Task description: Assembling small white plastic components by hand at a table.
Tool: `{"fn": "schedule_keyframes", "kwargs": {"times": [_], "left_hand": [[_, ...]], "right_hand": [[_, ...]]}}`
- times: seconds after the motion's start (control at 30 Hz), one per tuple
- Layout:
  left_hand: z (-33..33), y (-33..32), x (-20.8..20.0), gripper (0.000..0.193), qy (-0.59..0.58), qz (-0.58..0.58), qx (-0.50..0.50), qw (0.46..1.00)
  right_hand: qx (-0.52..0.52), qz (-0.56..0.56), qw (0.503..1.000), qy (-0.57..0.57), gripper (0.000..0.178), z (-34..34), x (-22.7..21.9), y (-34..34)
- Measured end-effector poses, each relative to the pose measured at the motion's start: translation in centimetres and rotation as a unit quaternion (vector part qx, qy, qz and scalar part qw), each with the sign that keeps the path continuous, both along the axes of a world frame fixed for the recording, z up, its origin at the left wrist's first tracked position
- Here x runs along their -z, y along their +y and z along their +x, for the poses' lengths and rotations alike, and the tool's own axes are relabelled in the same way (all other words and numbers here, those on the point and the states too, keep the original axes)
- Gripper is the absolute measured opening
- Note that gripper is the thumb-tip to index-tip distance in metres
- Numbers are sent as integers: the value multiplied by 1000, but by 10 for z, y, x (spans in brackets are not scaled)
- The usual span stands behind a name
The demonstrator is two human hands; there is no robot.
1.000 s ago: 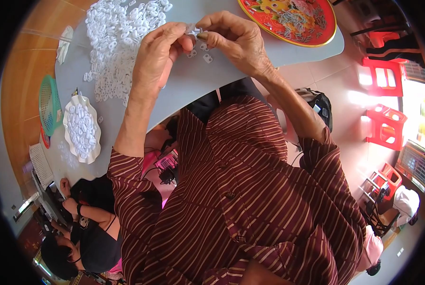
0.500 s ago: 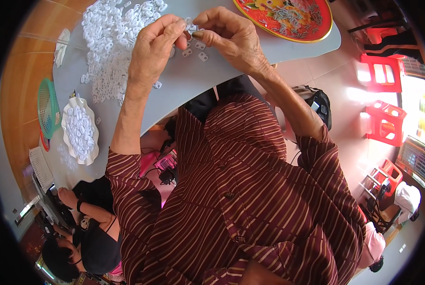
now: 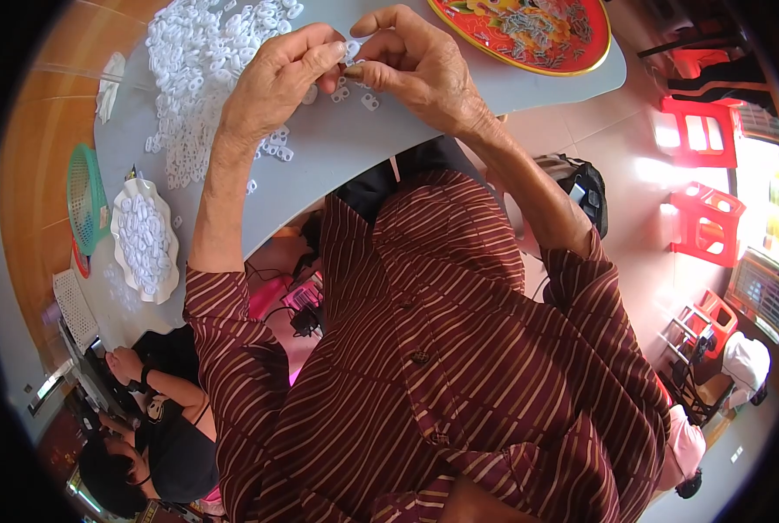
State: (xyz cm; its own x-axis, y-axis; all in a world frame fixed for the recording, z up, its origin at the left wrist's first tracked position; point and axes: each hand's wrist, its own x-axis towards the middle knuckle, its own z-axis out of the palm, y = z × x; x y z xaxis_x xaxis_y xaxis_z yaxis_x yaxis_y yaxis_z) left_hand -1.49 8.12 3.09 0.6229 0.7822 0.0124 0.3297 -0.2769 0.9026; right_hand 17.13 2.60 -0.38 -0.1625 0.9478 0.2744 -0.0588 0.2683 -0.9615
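My left hand is over the grey table, its thumb and fingers pinched on a small white plastic piece. Close against it on the right, my right hand has its thumb and fingers bent together at the same piece. Whatever lies between the right fingertips is too small to make out. Under the hands a few loose white pieces with holes rest on the table. Left of my left hand spreads a big heap of similar white pieces.
A red patterned tray of small metal parts stands at the far right of the table. At the left are a scalloped white dish of white pieces and a green basket. A person sits at lower left; red stools stand right.
My left hand and forearm have shifted a little left, uncovering more loose pieces beside the wrist. The white piece between my fingertips shows more clearly. My right hand has barely moved.
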Motion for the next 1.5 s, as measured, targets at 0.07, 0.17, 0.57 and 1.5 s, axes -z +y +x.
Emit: {"fn": "schedule_keyframes", "kwargs": {"times": [0.07, 0.17, 0.57, 1.5], "left_hand": [[-1, 2, -1, 28, 21, 18, 42, 999], [-3, 7, -1, 28, 4, 7, 49, 999], [-3, 7, -8, 27, 37, 2, 68, 997], [10, -18, 6, 31, -40, 70, -23, 996]], "right_hand": [[-2, 6, 1000, -14, 32, 1, -1, 0], [-6, 8, 999, -33, 32, 0, -4, -1], [3, 12, 999, -50, 33, 0, -3, -2], [6, -5, 999, 47, 27, 0, 2, -2]]}}
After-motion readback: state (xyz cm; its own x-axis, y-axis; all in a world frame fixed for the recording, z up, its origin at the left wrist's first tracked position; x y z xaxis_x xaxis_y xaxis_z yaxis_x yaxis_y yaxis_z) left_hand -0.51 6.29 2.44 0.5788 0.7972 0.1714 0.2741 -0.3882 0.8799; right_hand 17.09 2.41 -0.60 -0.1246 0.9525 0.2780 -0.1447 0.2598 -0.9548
